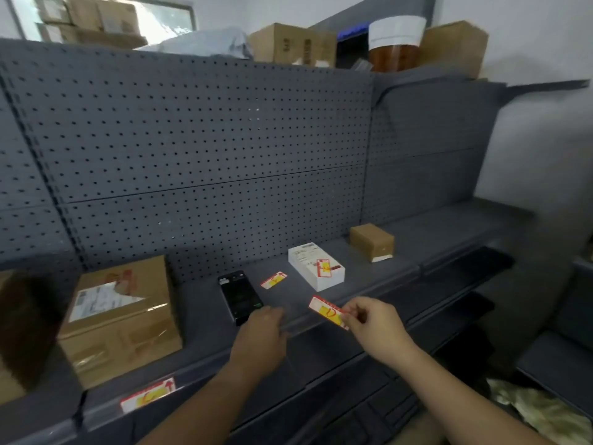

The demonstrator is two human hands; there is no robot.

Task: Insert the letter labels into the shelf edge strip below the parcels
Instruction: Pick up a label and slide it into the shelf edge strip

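Observation:
My right hand [373, 322] pinches a red, white and yellow letter label [328, 311] just above the front edge strip [308, 329] of the grey shelf. My left hand [261, 340] rests on that strip beside it, fingers curled over the clear strip cover. One label [148, 394] sits in the strip below the large cardboard parcel [120, 319]. A loose label [273, 280] lies on the shelf between the black box [240, 297] and the white parcel [316, 266], which carries another label [324, 268] on top. A small brown parcel [372, 242] stands further right.
A grey pegboard back panel [208, 139] rises behind the shelf. Boxes, a grey bag and a jar sit on the top shelf [321, 46]. Lower shelves [449, 316] lie below, and a crumpled wrapper [539, 412] is at the bottom right.

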